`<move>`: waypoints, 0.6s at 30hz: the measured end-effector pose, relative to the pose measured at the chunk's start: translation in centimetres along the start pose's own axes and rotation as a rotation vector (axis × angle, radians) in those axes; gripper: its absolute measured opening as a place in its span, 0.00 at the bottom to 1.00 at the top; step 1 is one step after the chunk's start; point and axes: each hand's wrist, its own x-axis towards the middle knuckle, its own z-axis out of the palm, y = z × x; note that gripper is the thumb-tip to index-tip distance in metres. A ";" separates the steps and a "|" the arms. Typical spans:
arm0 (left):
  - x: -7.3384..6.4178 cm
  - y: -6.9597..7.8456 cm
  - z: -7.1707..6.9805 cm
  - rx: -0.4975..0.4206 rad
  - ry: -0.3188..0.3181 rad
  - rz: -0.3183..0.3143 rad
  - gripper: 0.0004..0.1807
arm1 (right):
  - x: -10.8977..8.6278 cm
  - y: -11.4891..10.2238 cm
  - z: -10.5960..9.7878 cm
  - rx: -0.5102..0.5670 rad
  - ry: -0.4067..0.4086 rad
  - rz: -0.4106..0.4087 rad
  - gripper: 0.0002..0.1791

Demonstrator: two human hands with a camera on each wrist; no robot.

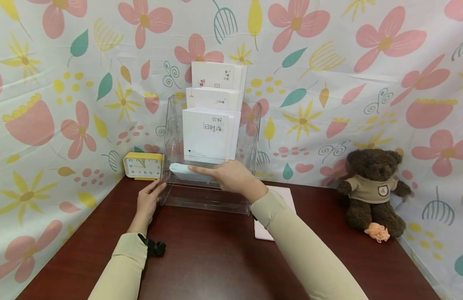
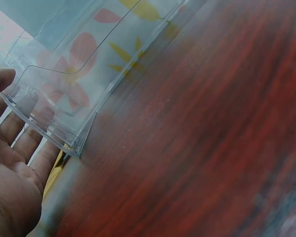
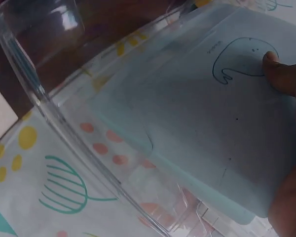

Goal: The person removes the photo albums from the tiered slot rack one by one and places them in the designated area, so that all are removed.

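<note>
A clear acrylic display rack (image 1: 207, 204) with several tiers stands against the back wall. My left hand (image 1: 147, 203) grips its left side edge; in the left wrist view the thumb (image 2: 1, 79) lies on one side of the clear panel and the fingers on the other. My right hand (image 1: 235, 177) holds a light blue notebook (image 1: 179, 170) tilted at a lower tier, low in front of the white books. The right wrist view shows the thumb (image 3: 281, 74) on its cover, over a line-drawn whale. White books (image 1: 209, 139) stand staggered in the tiers above.
A pale pink notebook (image 1: 267, 231) lies on the dark red table (image 1: 201, 258), right of the rack and partly under my right forearm. A yellow clock (image 1: 143, 166) stands left of the rack. At the right sits a brown teddy bear (image 1: 374, 183) with an orange yarn bundle (image 1: 377, 232).
</note>
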 end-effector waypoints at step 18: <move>0.0 0.0 0.2 -0.017 0.009 -0.003 0.32 | -1.0 -1.7 1.2 -0.090 0.207 0.011 0.49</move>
